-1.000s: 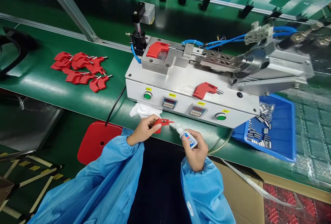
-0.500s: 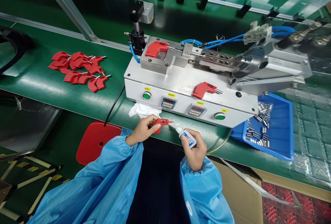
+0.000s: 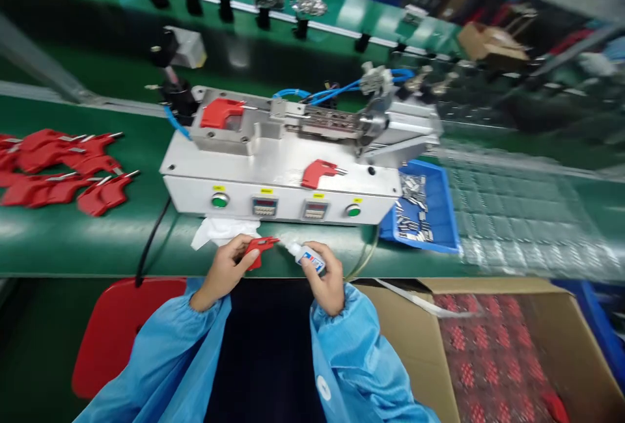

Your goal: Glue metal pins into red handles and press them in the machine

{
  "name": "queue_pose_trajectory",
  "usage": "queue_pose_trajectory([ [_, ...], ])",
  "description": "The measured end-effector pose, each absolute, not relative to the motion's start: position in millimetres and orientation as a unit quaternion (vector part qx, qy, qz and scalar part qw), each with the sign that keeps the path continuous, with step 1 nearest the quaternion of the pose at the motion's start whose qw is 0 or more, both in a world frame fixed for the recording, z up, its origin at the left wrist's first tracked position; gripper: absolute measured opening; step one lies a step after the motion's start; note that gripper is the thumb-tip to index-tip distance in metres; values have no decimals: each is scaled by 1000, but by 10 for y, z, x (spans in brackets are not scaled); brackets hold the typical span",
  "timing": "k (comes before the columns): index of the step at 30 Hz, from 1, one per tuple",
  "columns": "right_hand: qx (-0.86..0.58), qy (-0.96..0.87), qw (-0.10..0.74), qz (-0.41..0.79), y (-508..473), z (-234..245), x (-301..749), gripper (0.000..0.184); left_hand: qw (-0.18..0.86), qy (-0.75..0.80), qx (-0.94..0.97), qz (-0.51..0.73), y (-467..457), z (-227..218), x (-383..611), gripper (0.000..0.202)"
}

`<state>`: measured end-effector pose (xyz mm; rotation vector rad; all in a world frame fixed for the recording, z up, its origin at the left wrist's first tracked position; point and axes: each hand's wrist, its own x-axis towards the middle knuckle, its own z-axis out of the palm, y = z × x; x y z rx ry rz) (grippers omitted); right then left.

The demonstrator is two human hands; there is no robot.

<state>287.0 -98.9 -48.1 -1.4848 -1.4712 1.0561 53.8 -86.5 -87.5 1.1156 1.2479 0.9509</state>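
Observation:
Between the fingers of my left hand [image 3: 228, 271] is a red plastic gun-shaped part [image 3: 260, 248], its narrow end pointing right. My right hand [image 3: 326, 280] is closed around a small white glue bottle [image 3: 310, 258] with a blue label. The bottle's thin nozzle points at the narrow end of the red part; whether they touch I cannot tell. Behind my hands stands a bench press machine [image 3: 288, 198]. One red part [image 3: 221, 112] sits in its metal fixture, and another red part [image 3: 319, 173] with metal pins lies on its top.
Several red parts [image 3: 43, 156] with metal pins lie on the green bench at left. A white cloth [image 3: 222, 231] is beside the machine's front. A blue bin [image 3: 442, 208] holds metal pieces. At lower right, a cardboard box [image 3: 566, 338] holds packed red parts. A red stool [image 3: 105, 338] stands below the bench.
The camera view has swung to the right, so the bench and machine appear further left. My hands keep the red part and the glue bottle in nearly the same pose.

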Motion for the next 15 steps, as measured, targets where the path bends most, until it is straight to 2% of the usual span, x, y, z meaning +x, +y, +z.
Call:
queue_pose_trajectory([
  [5, -569, -586, 393, 422, -1007, -597, 2995, 26, 575, 558, 457, 387, -920, -1031, 486, 46],
  [10, -601, -615, 368, 353, -1094, -820, 3070, 23, 585, 571, 441, 370, -961, -1179, 472, 56],
  [15, -597, -666, 346, 283, -1191, -700, 3457, 56, 584, 566, 446, 373, -981, -1419, 569, 66],
])
